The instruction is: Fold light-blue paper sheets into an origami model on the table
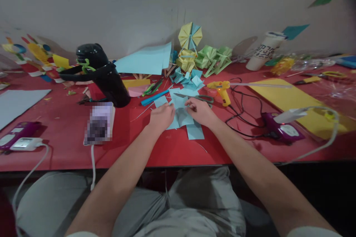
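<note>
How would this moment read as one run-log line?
left hand: at blue paper, left side; right hand: at blue paper, right side; nearby: scissors, yellow glue gun; surface: red tabletop

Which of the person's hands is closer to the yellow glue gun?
The right. The right hand is just left of the glue gun and slightly nearer the person; the left hand is farther left, beyond the blue paper.

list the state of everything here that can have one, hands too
left hand: fingers curled at the paper, grip unclear
right hand: fingers curled, grip unclear
light blue paper: creased, between the hands
scissors: lying down, partly hidden, open or shut unclear
yellow glue gun: lying down, heat unclear
right purple power strip: plug in, red light lit
black bottle: standing, lid on
</note>
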